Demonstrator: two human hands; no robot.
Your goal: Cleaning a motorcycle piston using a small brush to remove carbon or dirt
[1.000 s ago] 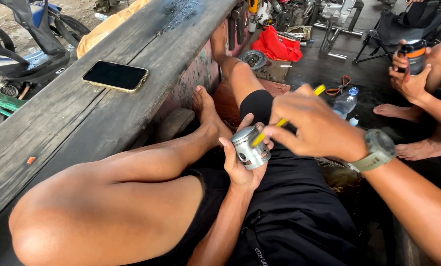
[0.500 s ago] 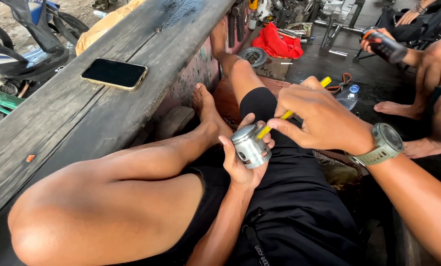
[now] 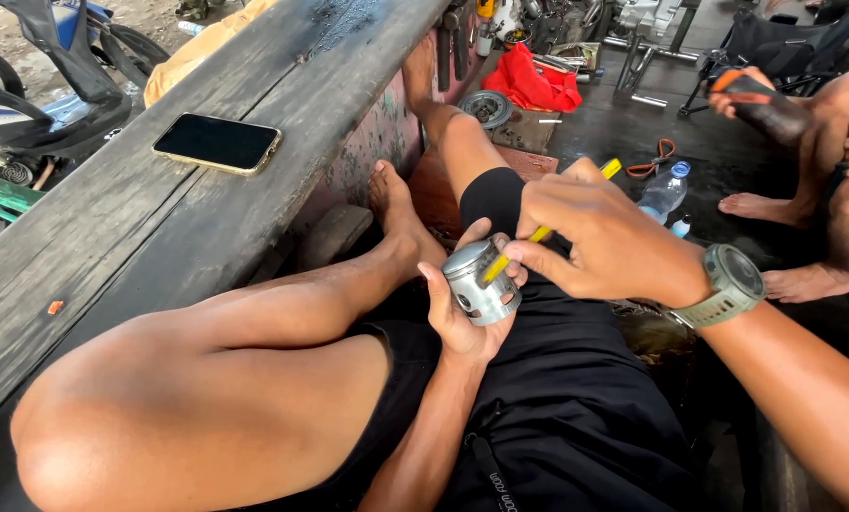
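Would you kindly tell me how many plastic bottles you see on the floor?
1: a clear plastic bottle with a blue cap lies on the dark floor, beyond the right hand and near the orange cord. Others may be hidden in the clutter farther back.

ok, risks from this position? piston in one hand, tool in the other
1. The left hand cups the metal piston in mid-air over the lap, with nothing bracing it; a push from the tool could make it slip or drop.
2. The yellow-handled tool in the right hand points at the piston top, close to the left hand's thumb and fingers; a slip may jab them.
3. The phone lies near the plank's edge; a knee bump might knock it off.
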